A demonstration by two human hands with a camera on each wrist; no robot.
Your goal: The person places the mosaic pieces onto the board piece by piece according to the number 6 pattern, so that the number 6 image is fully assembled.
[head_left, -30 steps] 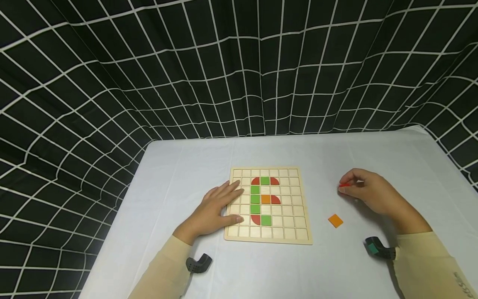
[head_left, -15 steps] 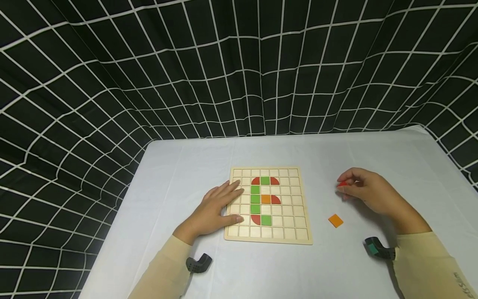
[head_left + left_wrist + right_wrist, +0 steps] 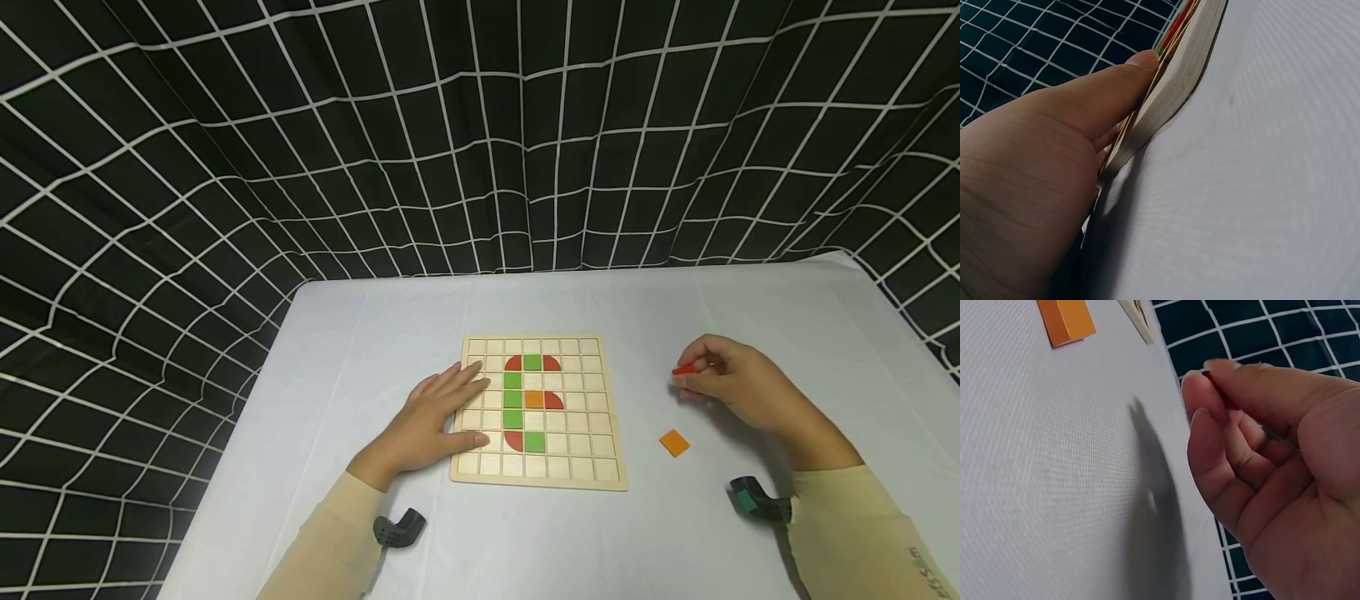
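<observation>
A wooden grid board point(image 3: 577, 468) lies on the white table, with green squares, red quarter-round tiles and one orange square set in some of its cells. My left hand point(image 3: 431, 421) rests with spread, straight fingers on the board's left side; in the left wrist view its thumb point(image 3: 1119, 84) lies over the board's edge. To the right of the board, my right hand point(image 3: 738, 379) pinches a red tile point(image 3: 684, 369) between thumb and fingertips above the table. The right wrist view mostly hides that tile behind the fingers. A loose orange square tile point(image 3: 674, 443) lies below the right hand.
The white tabletop point(image 3: 360, 333) surrounds the board. Behind it hangs a black curtain with a white grid point(image 3: 525, 167). A dark curved device point(image 3: 400, 528) sits at the left wrist, and a similar device point(image 3: 759, 498) at the right wrist.
My right hand has shifted slightly left, turning the red tile between its fingertips. My left hand, the board and the loose orange tile have stayed put.
</observation>
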